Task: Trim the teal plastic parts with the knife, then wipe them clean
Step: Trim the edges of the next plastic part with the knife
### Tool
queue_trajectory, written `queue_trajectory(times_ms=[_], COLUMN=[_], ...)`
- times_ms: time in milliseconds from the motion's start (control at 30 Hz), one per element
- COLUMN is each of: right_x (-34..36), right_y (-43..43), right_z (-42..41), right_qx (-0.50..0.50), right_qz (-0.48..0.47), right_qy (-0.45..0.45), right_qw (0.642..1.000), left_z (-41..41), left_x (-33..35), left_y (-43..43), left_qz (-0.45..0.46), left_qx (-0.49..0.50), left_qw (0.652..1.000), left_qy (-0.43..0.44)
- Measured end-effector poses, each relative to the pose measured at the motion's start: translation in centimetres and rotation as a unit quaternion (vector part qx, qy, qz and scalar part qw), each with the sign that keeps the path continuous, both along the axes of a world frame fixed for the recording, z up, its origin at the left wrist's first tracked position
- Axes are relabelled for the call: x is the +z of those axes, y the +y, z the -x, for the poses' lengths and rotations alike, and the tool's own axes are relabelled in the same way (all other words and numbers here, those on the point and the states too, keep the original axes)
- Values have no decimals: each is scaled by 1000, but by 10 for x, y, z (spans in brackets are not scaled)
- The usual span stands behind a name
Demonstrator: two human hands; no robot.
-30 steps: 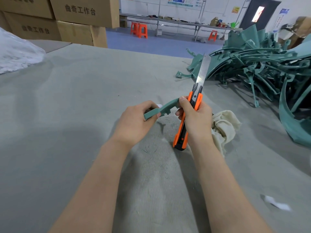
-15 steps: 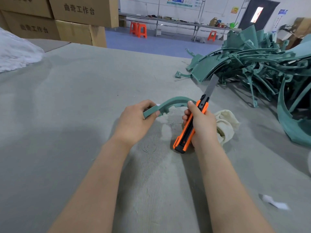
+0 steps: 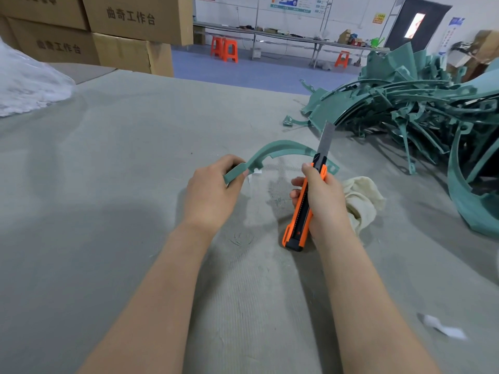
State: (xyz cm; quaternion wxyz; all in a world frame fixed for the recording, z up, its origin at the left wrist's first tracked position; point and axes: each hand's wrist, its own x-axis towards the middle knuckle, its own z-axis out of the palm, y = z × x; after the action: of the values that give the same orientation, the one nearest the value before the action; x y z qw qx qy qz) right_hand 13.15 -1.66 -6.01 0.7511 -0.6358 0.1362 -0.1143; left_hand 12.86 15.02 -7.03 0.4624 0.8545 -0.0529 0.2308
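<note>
- The left grip [image 3: 213, 195] is clenched round one end of a curved teal plastic part [image 3: 280, 147], thumb on top and fingers curled beneath.
- The right grip [image 3: 321, 201] grasps the orange utility knife [image 3: 303, 209] by its handle, thumb up near the slider. The blade [image 3: 325, 140] is extended and points up and away from the person.
- The part is held just above the counter [image 3: 108, 184]. From the left grip it arches up and to the right, and its free end passes behind the knife handle and shows just to the right of it.
- The part's long axis runs left to right and the knife's runs near to far, so the two cross almost squarely. The right grip is the nearer to the free end, which looks like the spot for the next cut.
- Counted: one part in hand, one knife, and one cream cloth [image 3: 361, 201] just right of the right grip.
- The pile of teal parts [image 3: 405, 109] at far right is too tangled to count. One small teal piece [image 3: 293, 122] lies just beside it.
</note>
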Motion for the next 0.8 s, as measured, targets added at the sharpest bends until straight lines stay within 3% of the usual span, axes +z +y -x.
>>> queue_trajectory(times_ms=[67,233,467,800], right_x=[1,2,10,5], right_y=[0,1,-4,4], right_z=[0,5,9,11], right_qx=[2,43,100,124], right_qz=[-12,68,109,180], right_qy=[-2,-31,70,45], right_qw=[1000,996,987,975], left_z=[-1,-1,-2,-1], left_x=[-1,-2,-2,-1], left_y=[-1,-2,-2,0], left_qz=[-7,-12,5,10], left_qx=[-3,-25,-29,-36], left_qw=[1000,999,999,998], left_qy=[10,30,38,45])
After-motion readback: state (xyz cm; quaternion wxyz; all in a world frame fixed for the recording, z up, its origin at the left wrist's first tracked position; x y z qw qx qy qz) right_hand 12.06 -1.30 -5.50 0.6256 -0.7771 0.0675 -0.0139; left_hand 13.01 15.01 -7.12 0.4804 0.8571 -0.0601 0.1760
